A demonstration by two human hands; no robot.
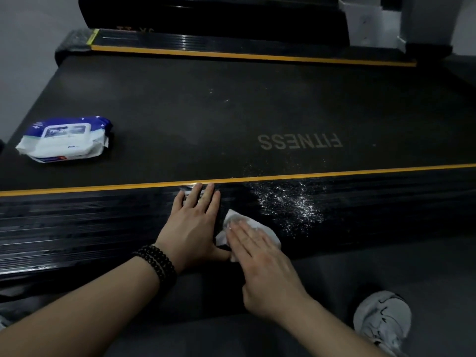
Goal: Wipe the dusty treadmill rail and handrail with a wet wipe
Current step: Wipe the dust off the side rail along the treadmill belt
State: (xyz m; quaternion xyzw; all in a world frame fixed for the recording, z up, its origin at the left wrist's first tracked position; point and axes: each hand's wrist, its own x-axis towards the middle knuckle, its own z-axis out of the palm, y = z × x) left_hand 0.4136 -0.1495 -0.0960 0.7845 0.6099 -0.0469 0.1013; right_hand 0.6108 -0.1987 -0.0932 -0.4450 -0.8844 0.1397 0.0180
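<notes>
Stretching across the whole view, the treadmill belt (180,119) is broad, dark and matte, with pale lettering and a light scatter of white specks near its near edge. It is fixed and rigid; nothing here needs lifting.

Next down in size is the near side rail (90,222), a long black ribbed strip edged by a yellow line. It looks hard and glossy, so a damp cloth should glide along the ribs, though the grooves will likely trap powder and need passes along their length. A patch of white dust (288,204) lies on the rail just to the right of the hands.

On the belt, well apart to the left, sits a soft pack of wipes (64,140), light and crushable, lid closed as far as can be seen.

The left hand (193,225), wearing a beaded bracelet (157,264), lies flat on the rail with fingers straight and spread, bracing, holding nothing. The right hand (260,256) presses straight fingers down on the wet wipe (257,225), pinning it flat to the rail.

The wipe is thin, limp and moist; it will bunch or fold if pushed by one corner, so flat pressure through the fingers over its middle seems the best hold. Its leading edge lies near the dust patch but not yet on it.

A pale shoe (381,320) shows at lower right on the floor.
</notes>
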